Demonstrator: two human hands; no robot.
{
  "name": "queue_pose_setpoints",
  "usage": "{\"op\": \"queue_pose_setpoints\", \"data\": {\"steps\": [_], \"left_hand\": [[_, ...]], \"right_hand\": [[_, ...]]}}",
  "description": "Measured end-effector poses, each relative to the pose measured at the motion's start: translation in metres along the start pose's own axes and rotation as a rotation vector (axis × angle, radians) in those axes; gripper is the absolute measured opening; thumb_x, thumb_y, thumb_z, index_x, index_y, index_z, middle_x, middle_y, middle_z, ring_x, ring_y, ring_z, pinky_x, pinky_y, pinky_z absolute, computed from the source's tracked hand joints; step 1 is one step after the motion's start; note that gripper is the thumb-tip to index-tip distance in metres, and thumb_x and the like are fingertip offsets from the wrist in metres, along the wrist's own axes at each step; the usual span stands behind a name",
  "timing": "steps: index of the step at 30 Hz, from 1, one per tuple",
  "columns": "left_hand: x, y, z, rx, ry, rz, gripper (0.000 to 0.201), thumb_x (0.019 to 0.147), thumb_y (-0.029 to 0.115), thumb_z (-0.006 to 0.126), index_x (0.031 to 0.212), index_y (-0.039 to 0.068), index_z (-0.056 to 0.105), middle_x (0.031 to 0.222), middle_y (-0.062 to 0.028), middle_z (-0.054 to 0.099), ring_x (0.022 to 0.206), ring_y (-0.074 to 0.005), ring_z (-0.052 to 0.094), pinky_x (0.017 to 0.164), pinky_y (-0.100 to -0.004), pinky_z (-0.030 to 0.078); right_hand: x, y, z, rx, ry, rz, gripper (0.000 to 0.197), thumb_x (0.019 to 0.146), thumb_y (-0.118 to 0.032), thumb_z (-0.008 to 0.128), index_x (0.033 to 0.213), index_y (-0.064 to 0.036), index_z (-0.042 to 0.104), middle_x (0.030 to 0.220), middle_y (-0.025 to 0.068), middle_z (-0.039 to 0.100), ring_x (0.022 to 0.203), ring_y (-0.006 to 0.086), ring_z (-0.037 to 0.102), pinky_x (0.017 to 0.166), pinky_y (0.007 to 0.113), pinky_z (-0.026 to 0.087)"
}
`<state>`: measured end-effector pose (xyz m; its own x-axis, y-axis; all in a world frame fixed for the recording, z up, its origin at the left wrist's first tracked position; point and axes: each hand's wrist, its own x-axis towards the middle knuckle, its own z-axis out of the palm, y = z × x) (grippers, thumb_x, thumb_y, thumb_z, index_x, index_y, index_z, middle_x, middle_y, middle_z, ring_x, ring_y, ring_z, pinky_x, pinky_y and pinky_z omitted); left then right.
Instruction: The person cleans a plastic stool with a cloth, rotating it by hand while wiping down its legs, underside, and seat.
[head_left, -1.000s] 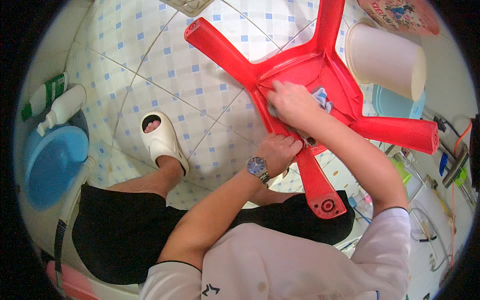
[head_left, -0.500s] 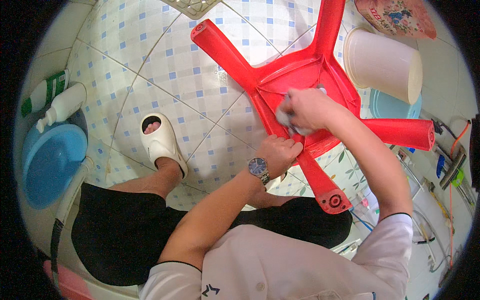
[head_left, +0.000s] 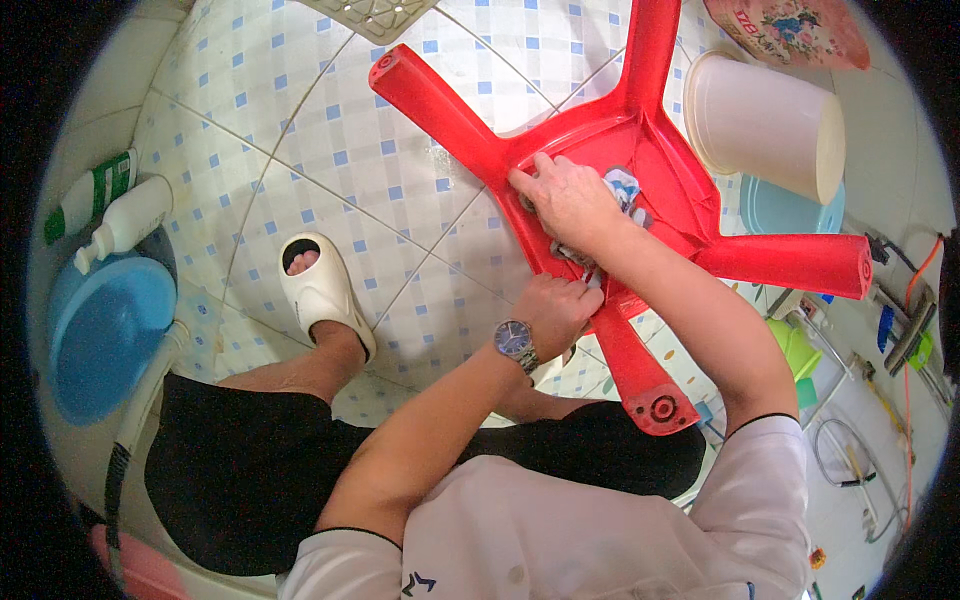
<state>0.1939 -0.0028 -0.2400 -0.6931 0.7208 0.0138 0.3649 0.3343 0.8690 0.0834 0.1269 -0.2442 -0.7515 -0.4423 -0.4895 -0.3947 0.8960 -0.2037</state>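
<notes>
A red plastic stool (head_left: 640, 370) lies upturned, its legs pointing outward and its hollow underside facing me. My left hand (head_left: 556, 312), with a metal watch on the wrist, is closed around the stool's near edge at the base of the nearest leg. Inside the underside, my right hand (head_left: 575, 205) presses a crumpled grey and white cloth (head_left: 622, 187) against the left wall, with its fingertips at the rim. Folds of the cloth stick out on both sides of the palm, and part of it is hidden beneath the hand.
A cream bucket (head_left: 765, 125) lies beside the stool at right, next to a light blue tub (head_left: 790, 205). At left stand a blue basin (head_left: 112, 335) and a white pump bottle (head_left: 130, 220). Cleaning tools (head_left: 910, 335) line the right wall. My slippered foot (head_left: 325, 290) rests on the tiles.
My right hand has moved left with the cloth, toward the stool's left rim, and its fingers have spread lower over it. The stool has shifted slightly; my left hand keeps its place.
</notes>
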Motion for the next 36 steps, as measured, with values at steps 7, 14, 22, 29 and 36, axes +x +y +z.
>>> {"op": "queue_pose_setpoints", "data": {"steps": [7, 14, 22, 29, 36], "left_hand": [[-0.004, 0.0, -0.005, 0.015, -0.023, 0.012, 0.01, 0.082, 0.019, 0.059, 0.089, 0.012, 0.061, 0.075, -0.0055, 0.064, 0.07, -0.0248, 0.066, 0.064, -0.0405, 0.049], [0.002, 0.004, -0.002, -0.029, 0.006, 0.038, 0.011, 0.077, 0.015, 0.065, 0.086, 0.013, 0.059, 0.07, -0.0045, 0.063, 0.065, -0.0269, 0.065, 0.057, -0.0414, 0.048], [0.008, 0.002, -0.012, 0.081, 0.076, 0.09, 0.02, 0.071, 0.02, 0.07, 0.086, 0.014, 0.059, 0.087, -0.0054, 0.058, 0.087, -0.0254, 0.058, 0.08, -0.0433, 0.046], [0.017, 0.0, -0.006, 0.026, -0.008, 0.089, 0.027, 0.067, 0.022, 0.074, 0.089, 0.014, 0.06, 0.091, -0.0052, 0.056, 0.091, -0.0255, 0.056, 0.082, -0.0413, 0.046], [0.009, 0.0, -0.003, -0.031, -0.085, 0.043, 0.023, 0.07, 0.018, 0.072, 0.09, 0.012, 0.06, 0.093, -0.0068, 0.056, 0.088, -0.0279, 0.058, 0.074, -0.0436, 0.051]], "right_hand": [[-0.04, 0.002, -0.085, 0.121, -0.667, -0.023, 0.023, 0.076, -0.018, 0.068, 0.098, -0.0151, 0.073, 0.093, 0.0116, 0.068, 0.088, 0.0317, 0.068, 0.076, 0.046, 0.054], [-0.033, 0.004, -0.025, 0.14, -0.055, 0.047, 0.019, 0.083, -0.02, 0.062, 0.094, -0.0051, 0.067, 0.095, 0.0211, 0.063, 0.083, 0.0364, 0.068, 0.072, 0.047, 0.055], [0.008, 0.08, -0.037, -0.047, 0.143, 0.41, 0.021, 0.087, -0.022, 0.06, 0.1, -0.0086, 0.069, 0.099, 0.0164, 0.065, 0.093, 0.0356, 0.066, 0.079, 0.047, 0.055], [0.032, 0.036, -0.027, -0.002, -0.284, 0.224, 0.022, 0.079, -0.018, 0.066, 0.095, -0.0033, 0.073, 0.1, 0.0191, 0.072, 0.094, 0.0344, 0.071, 0.081, 0.046, 0.057], [0.029, 0.014, -0.005, 0.164, -0.148, 0.093, 0.015, 0.079, -0.017, 0.062, 0.088, -0.0083, 0.07, 0.094, 0.0144, 0.068, 0.091, 0.0345, 0.067, 0.075, 0.047, 0.055]]}}
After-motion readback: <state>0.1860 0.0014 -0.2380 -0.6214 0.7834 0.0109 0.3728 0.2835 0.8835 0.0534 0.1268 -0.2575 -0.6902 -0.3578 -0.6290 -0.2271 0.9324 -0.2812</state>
